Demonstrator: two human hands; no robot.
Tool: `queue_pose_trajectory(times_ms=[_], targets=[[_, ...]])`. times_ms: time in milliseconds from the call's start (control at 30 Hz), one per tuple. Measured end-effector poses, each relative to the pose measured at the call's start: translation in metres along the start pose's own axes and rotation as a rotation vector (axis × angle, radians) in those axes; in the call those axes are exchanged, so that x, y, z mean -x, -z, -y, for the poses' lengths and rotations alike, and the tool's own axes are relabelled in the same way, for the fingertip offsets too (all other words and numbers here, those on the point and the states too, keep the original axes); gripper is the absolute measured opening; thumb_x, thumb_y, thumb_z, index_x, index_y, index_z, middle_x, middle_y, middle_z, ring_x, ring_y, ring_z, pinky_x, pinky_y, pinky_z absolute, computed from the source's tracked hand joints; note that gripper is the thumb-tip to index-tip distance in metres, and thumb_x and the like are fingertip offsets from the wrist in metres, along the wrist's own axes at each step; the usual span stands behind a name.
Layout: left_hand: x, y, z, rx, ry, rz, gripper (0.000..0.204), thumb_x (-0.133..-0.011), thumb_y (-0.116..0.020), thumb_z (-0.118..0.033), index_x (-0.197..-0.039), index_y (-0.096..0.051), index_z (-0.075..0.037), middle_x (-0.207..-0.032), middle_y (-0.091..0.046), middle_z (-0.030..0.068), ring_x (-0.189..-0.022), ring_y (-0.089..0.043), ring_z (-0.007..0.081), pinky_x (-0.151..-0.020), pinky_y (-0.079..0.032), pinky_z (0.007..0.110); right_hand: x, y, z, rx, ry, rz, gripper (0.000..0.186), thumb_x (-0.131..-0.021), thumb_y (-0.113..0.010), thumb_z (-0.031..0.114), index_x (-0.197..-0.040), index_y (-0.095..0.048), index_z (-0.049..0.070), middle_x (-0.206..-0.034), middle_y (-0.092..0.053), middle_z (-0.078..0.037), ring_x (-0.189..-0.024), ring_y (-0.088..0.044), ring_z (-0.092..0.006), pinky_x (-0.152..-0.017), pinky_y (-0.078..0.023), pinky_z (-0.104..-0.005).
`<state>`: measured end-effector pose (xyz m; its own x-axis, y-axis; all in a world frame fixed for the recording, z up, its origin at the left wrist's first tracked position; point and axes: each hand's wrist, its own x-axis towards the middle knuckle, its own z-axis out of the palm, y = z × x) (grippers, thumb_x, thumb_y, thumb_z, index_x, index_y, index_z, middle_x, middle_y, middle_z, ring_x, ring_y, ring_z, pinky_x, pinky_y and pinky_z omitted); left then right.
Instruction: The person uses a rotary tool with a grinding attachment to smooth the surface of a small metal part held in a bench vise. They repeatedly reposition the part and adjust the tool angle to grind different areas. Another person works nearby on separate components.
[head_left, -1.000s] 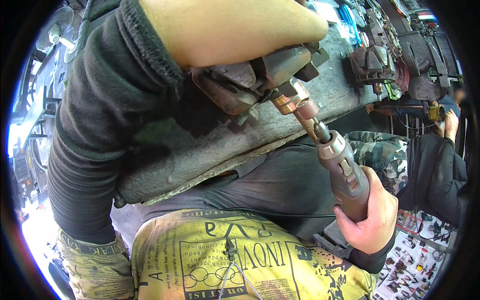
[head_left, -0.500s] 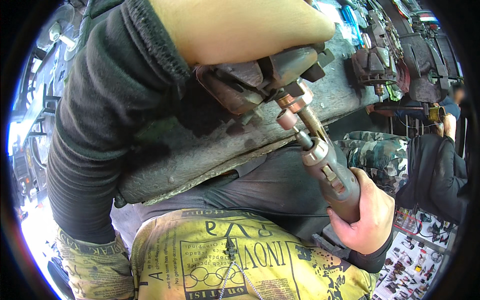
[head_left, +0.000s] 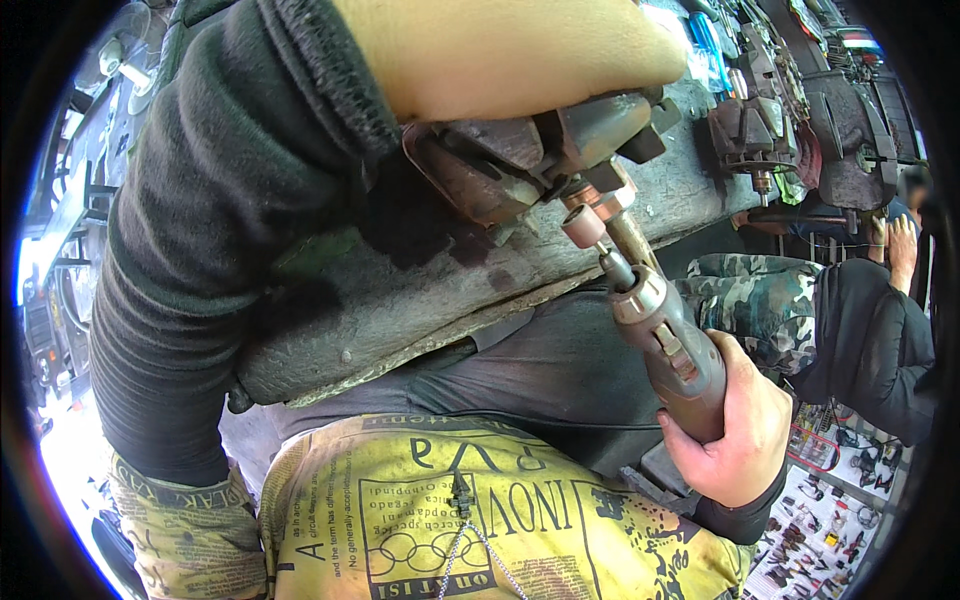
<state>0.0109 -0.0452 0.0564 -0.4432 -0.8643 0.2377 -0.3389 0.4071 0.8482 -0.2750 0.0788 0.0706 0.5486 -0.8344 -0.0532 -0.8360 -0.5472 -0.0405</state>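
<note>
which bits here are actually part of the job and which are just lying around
In use: grey handheld rotary grinder in the right hand; rusty brown metal part on the worn grey bench.
Lying about: dark metal parts farther along the bench; blue-handled tools.

There was one view only, from the camera on my head, the left of the pair, so nothing was shared with a second view. It looked steeply down my chest and lap, very near my left forearm (head_left: 500,50), which filled the top of the picture. The desk (head_left: 420,300) edge ran bent across the middle by the fisheye. My right hand (head_left: 735,435) sat low on the right, close to the lens.
</note>
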Motion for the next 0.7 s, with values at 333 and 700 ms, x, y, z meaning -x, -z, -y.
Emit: queue_pose_trajectory(times_ms=[333, 700], targets=[[0.011, -0.011, 0.013, -0.127, -0.228, -0.172, 0.034, -0.091, -0.06, -0.024, -0.065, -0.07, -0.005, -0.056, -0.067, 0.0016, -0.056, -0.062, 0.0139, -0.065, -0.052, 0.029, 0.01, -0.005, 0.001, -0.062, -0.103, -0.023, 0.076, -0.062, -0.083, 0.009, -0.132, -0.056, -0.006, -0.105, -0.071, -0.024, -0.087, -0.071, -0.0427, -0.079, -0.056, -0.0439], [0.071, -0.046, 0.039, -0.663, -0.397, -0.227, 0.029, -0.089, -0.062, -0.024, -0.068, -0.07, -0.005, -0.06, -0.066, 0.0022, -0.06, -0.061, 0.0152, -0.067, -0.052, 0.03, 0.018, -0.021, 0.003, -0.002, -0.104, -0.076, 0.077, -0.061, -0.083, 0.01, -0.131, -0.056, -0.007, -0.105, -0.07, -0.024, -0.088, -0.071, -0.0434, -0.079, -0.056, -0.0443]])
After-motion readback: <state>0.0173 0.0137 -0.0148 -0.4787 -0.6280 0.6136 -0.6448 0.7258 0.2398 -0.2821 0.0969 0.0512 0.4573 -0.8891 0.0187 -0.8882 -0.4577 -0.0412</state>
